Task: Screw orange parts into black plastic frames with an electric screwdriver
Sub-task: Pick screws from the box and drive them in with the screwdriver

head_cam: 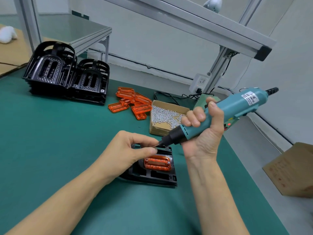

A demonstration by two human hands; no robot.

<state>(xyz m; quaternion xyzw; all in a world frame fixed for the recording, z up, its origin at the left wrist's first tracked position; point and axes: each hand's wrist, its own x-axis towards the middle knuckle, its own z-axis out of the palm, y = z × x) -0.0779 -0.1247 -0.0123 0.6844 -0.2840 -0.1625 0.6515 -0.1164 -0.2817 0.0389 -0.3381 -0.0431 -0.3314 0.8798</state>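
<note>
A black plastic frame (152, 175) lies on the green mat in front of me with an orange part (157, 162) seated in it. My right hand (203, 133) grips a teal electric screwdriver (220, 114), tilted, with its black tip pointing down-left above the frame's far edge. My left hand (130, 150) hovers over the frame's left side, thumb and fingers pinching something small right at the screwdriver's tip; it looks like a screw, though it is too small to tell for sure.
Stacks of black frames (67, 77) stand at the back left. Loose orange parts (132, 103) lie mid-table beside an open cardboard box of screws (166, 116). A power strip (199, 82) and cables sit behind. A cardboard box (291, 168) stands off the table's right edge.
</note>
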